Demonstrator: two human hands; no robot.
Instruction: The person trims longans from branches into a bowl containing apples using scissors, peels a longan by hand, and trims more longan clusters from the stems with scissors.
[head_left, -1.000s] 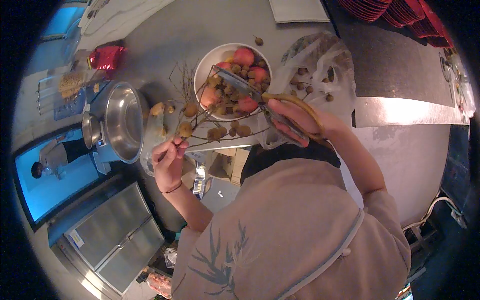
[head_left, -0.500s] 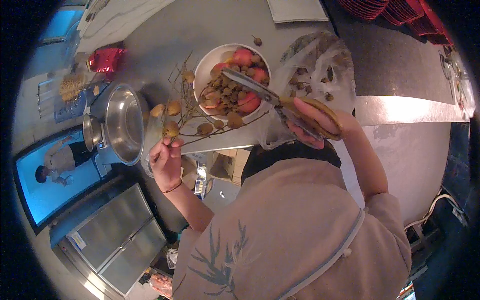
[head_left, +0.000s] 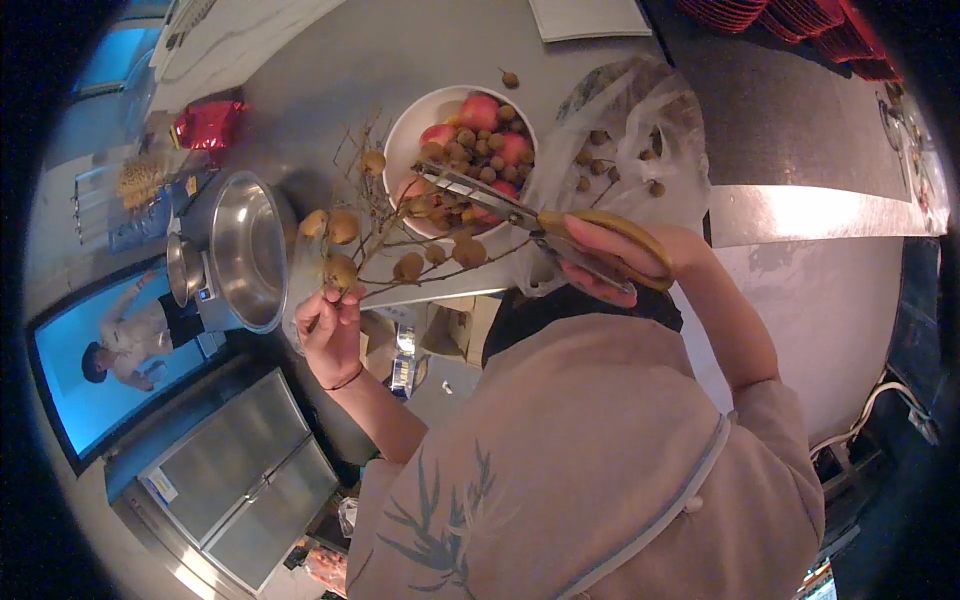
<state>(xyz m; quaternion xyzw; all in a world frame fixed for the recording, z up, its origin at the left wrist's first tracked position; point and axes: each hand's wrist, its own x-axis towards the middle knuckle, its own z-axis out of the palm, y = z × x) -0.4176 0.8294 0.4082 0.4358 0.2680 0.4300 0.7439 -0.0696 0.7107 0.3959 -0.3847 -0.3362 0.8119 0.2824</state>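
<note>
The left hand [head_left: 330,335] is raised at the near edge of the desk [head_left: 320,75], forearm slanting up from the sleeve, its thumb and fingertips pinched together on the lower stem of a fruiting branch [head_left: 385,240]; the branch spreads up and to the right, in front of the white bowl [head_left: 398,120] and partly over its rim; the right hand [head_left: 612,245] is closed around the handles of the scissors [head_left: 535,218], elbow bent out to the side, blades pointing left across the bowl; whether the blades touch a twig cannot be made out, nor how far they are parted.

The blades and twigs hide part of the bowl's contents; the small brown fruits [head_left: 480,150] there are heaped too closely to count; the right thumb is hard to make out, and the plastic bag [head_left: 670,110] blurs what lies inside or under it; the dark corners cut off the edges of the room.

There is one pair of scissors, one white bowl and at least four red fruits [head_left: 479,112] in it; about seven fruits show on the branch; at least five more show at the bag; one lone brown fruit [head_left: 510,80] lies beyond the bowl; one metal basin [head_left: 250,250] stands to the left.
</note>
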